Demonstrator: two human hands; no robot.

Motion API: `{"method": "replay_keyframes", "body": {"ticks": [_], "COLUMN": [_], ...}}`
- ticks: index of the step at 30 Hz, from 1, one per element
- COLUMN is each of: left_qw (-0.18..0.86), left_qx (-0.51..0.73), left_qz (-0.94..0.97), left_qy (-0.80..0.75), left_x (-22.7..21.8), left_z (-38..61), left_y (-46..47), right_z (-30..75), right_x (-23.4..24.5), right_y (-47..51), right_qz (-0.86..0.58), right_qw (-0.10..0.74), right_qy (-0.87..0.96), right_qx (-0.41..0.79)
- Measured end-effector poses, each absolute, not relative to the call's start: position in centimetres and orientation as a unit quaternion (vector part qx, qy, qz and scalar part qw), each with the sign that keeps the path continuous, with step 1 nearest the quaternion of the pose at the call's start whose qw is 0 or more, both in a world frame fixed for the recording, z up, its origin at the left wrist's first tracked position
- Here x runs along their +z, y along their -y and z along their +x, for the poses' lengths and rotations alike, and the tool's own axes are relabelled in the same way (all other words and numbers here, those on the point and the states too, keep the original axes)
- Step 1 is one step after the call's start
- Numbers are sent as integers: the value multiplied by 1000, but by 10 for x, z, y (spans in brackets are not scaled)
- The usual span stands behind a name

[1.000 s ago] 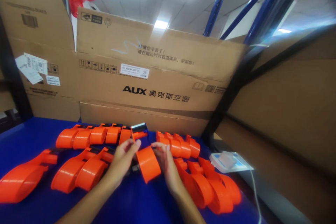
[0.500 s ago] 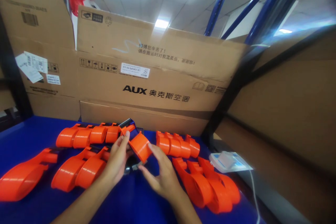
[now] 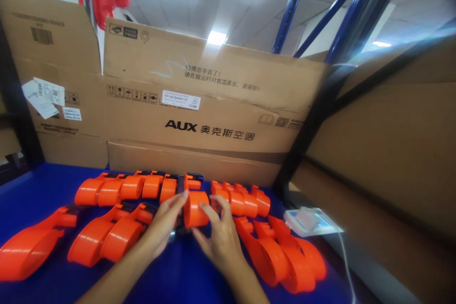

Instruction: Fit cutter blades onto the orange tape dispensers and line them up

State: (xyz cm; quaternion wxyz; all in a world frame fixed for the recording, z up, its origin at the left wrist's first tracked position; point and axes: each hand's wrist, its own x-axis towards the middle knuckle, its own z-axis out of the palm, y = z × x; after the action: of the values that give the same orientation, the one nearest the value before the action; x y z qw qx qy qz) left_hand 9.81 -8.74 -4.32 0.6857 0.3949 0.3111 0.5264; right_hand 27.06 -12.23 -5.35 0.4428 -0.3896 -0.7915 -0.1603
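An orange tape dispenser (image 3: 195, 206) with a black front end stands on the blue table (image 3: 171, 275) in the gap of the back row. My left hand (image 3: 164, 225) grips its left side with the fingertips. On its right side rests my right hand (image 3: 218, 232), thumb and fingers pinched around the rounded body. Both hands meet at the dispenser in the middle of the view.
Several more orange dispensers (image 3: 121, 187) lie in rows left and right of my hands. Big cardboard boxes (image 3: 199, 118) wall off the back and right. A white and blue device (image 3: 309, 221) with a cable lies at the right edge.
The dispenser was held up and tilted between my hands; it has been turned and lowered into the back row, and both hands moved forward with it.
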Motion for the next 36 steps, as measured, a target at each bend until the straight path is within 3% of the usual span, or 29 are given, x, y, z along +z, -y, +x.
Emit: {"method": "replay_keyframes", "body": {"ticks": [7, 16, 23, 36], "left_qw": [681, 611, 611, 611], "left_qx": [504, 628, 647, 641], "left_qz": [437, 346, 333, 329], "left_qy": [-302, -336, -313, -329], "left_x": [-44, -49, -48, -40], "left_z": [99, 92, 88, 89], "left_y": [86, 73, 73, 78], "right_z": [288, 293, 290, 290], "right_x": [-39, -36, -41, -52], "right_y": [120, 100, 82, 79], "right_qz": [-436, -531, -555, -596], "right_qw": [389, 320, 236, 172], "right_qy": [785, 746, 762, 756], "right_qx": [-207, -242, -236, -207]}}
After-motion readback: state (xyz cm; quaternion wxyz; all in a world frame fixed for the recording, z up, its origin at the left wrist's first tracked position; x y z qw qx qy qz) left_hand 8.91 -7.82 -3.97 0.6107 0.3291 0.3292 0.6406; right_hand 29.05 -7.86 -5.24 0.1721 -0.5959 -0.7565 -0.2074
